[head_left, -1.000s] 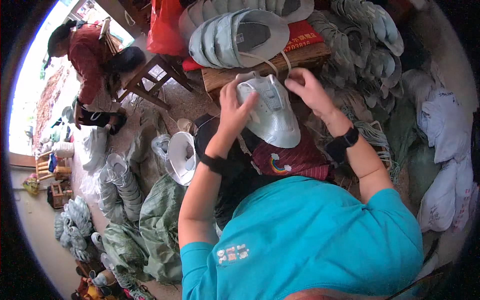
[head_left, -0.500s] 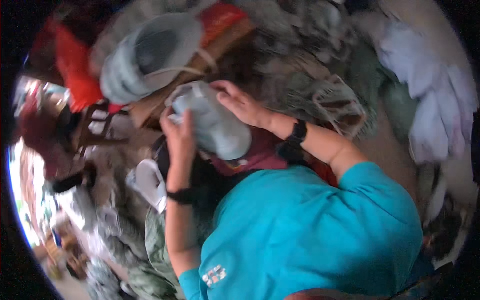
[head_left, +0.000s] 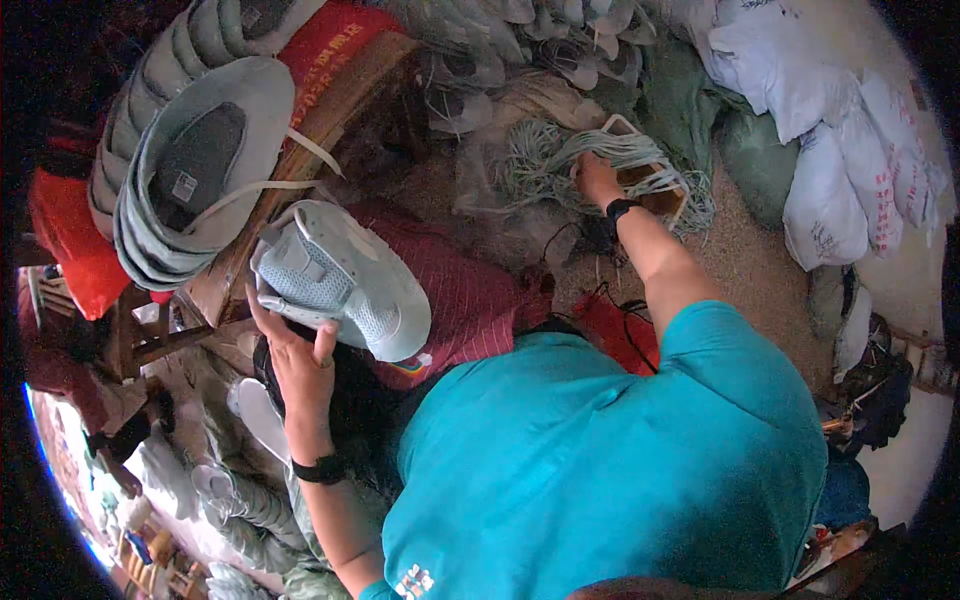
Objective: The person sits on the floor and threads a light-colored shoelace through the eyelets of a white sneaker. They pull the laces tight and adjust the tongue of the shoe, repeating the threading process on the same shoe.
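My left hand (head_left: pixel 300 365) grips a pale grey-blue shoe upper (head_left: pixel 375 275) at its left end, thumb and fingers around the edge. The upper has mesh panels and lace holes, and no lace shows in it. Farther right, my right hand (head_left: pixel 597 180) reaches into a bundle of pale grey-green shoelaces (head_left: pixel 545 150). Its fingers are closed among the strands, their tips partly hidden. The laces hang over a light-framed wooden stool or box (head_left: pixel 625 125).
Nested grey shoe uppers (head_left: pixel 265 95) lie on a wooden bench (head_left: pixel 345 85) at the upper left, beside a red cloth (head_left: pixel 335 45). White sacks (head_left: pixel 825 215) and a green sack (head_left: pixel 755 165) stand at the right. A maroon cloth (head_left: pixel 450 275) covers my lap.
My right hand has left the shoe upper and moved right to the shoelaces. The left hand still holds the upper, now lower and farther left in the view.
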The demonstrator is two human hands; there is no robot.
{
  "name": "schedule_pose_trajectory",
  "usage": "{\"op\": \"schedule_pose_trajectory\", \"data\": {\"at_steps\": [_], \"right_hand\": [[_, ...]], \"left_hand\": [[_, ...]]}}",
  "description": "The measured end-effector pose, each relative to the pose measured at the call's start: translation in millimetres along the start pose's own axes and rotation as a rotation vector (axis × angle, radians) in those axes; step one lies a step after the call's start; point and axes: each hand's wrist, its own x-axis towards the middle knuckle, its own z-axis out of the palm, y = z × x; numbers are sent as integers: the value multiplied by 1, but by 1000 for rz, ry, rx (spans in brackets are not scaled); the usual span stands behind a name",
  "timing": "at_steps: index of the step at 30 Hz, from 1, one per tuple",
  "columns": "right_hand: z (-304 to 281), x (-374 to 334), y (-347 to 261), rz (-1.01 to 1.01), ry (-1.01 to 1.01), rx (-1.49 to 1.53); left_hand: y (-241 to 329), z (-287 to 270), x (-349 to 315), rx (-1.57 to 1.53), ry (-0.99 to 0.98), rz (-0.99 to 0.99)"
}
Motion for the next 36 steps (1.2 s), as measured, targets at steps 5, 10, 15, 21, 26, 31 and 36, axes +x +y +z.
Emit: {"op": "schedule_pose_trajectory", "data": {"at_steps": [5,10,15,21,26,31,36], "right_hand": [[0,22,19,-45,-156,-89],[-34,22,-15,-293,-244,-288],[-125,-37,-123,-596,-362,381],[-273,-168,-245,-1034,-389,858],[-280,-124,-222,-717,-92,1054],[-274,-88,-202,-600,389,249],[-252,-57,-200,-551,638,-465]], "left_hand": [[-3,-6,10,33,-48,56],[6,-24,7,205,2,-88],[71,-22,-5,132,305,201],[109,8,-18,-1011,-445,101],[80,-28,-38,-835,-444,-84],[48,-39,-60,-383,-238,286],[48,-35,-62,-321,-211,359]]}}
